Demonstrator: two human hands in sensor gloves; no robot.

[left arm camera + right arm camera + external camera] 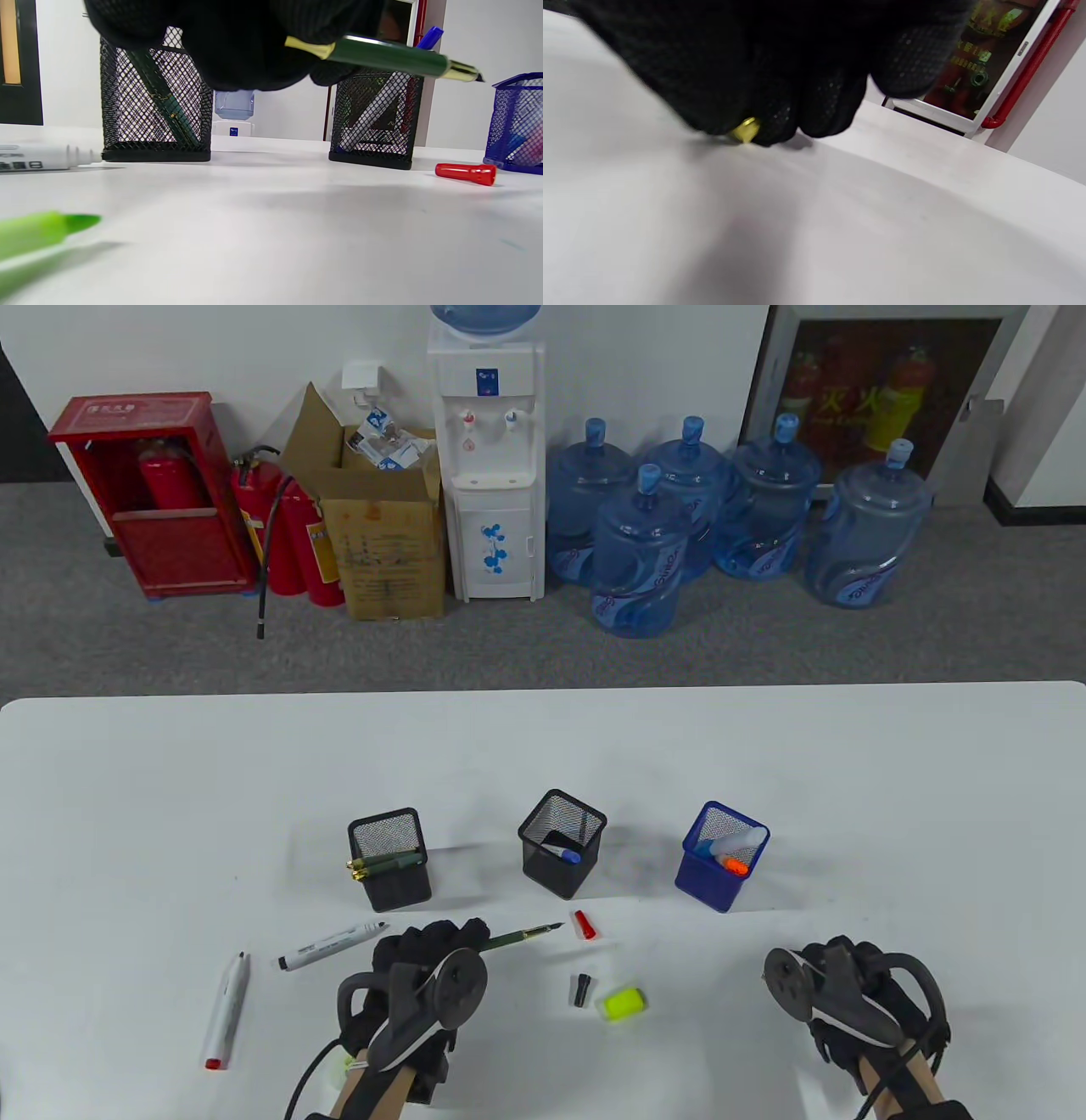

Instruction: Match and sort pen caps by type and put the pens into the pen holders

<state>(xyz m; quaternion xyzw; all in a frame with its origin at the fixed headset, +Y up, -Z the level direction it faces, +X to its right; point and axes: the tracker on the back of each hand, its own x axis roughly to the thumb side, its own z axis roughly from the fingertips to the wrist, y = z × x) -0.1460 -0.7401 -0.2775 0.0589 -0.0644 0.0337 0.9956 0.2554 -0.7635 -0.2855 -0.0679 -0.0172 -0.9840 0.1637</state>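
Note:
My left hand grips a green fountain pen just above the table, its uncapped gold nib pointing right toward a red cap. In the left wrist view the pen sticks out of my fingers. My right hand sits low on the table at the right, its fingers curled round a small gold-tipped cap, mostly hidden. A black cap and a yellow-green cap lie between the hands.
Three mesh holders stand in a row: left black with green pens, middle black with a blue-capped marker, blue with highlighters. A white marker and a red-tipped white pen lie left. A green highlighter lies under my left wrist.

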